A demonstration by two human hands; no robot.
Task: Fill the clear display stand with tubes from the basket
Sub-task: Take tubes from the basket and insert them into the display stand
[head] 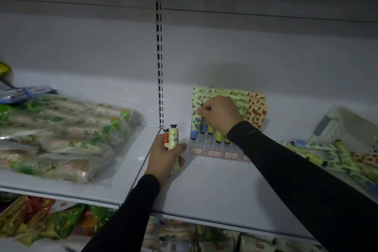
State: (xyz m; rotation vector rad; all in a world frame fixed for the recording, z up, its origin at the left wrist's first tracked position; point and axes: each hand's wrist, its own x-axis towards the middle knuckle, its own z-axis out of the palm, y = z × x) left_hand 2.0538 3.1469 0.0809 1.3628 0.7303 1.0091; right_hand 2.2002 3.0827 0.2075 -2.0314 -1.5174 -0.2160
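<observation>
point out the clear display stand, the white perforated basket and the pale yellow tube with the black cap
clear acrylic display stand (pixel 206 143): head view, bare front ledge
white perforated plastic basket (pixel 347 127): head view, side wall
pale yellow tube with black cap (pixel 174 136): head view, upper body

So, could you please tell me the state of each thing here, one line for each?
Left hand: grips two tubes, caps up.
Held tubes: upright, not yet placed.
Right hand: fingers curled, pinching a tube top in the stand.
Clear display stand: partly filled, front slots empty.
Basket: tipped on the shelf.
Loose tubes: lying flat beside the basket.
</observation>
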